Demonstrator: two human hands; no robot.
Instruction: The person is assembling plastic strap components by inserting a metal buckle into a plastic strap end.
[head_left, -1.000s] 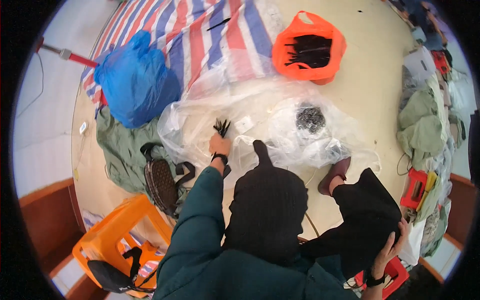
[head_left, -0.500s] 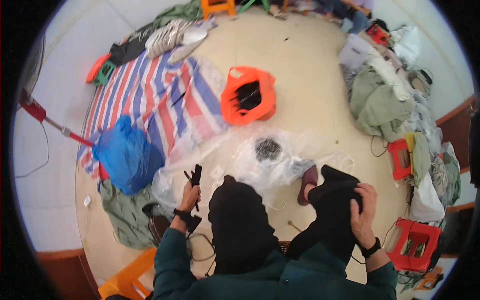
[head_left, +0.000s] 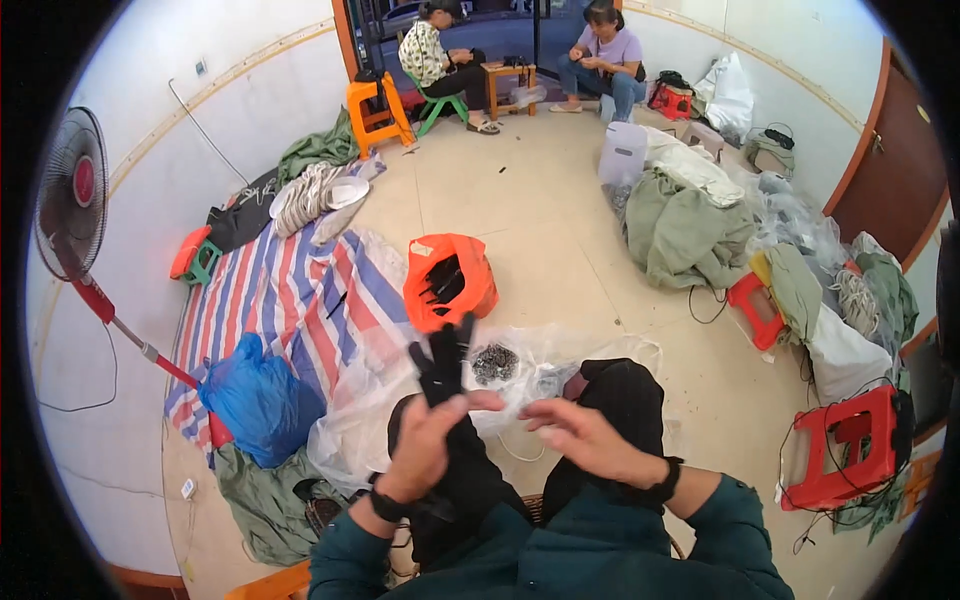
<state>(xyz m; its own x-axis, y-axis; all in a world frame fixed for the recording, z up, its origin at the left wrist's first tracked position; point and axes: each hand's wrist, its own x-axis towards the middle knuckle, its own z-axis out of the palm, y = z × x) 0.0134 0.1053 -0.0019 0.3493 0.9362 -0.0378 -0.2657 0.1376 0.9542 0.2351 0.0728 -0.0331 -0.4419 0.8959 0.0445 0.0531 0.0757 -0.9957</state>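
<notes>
My left hand (head_left: 425, 445) is closed around a bundle of several flat black strips (head_left: 442, 358), which fan out beyond the fingers above my left knee. Their exact kind cannot be made out. With its fingers stretched toward the left hand, my right hand (head_left: 592, 438) is open and holds nothing. Just beyond my knees, small dark shiny pieces (head_left: 495, 364) lie in a heap on a clear plastic sheet or bag (head_left: 350, 415). Farther off, an orange bag (head_left: 480, 290) stands with its mouth up and black strips inside.
A striped sheet (head_left: 270, 285) covers the floor at left, with a blue bag (head_left: 262, 405) and a fan (head_left: 75, 195) beside it. Red stools (head_left: 845, 450) and heaps of green cloth (head_left: 685, 225) line the right. Two seated people work at a small table (head_left: 508, 72) at the back.
The view has tilted up, showing the people at the back. My left hand has brought the black strips inward; my right hand has left my right knee and come toward it.
</notes>
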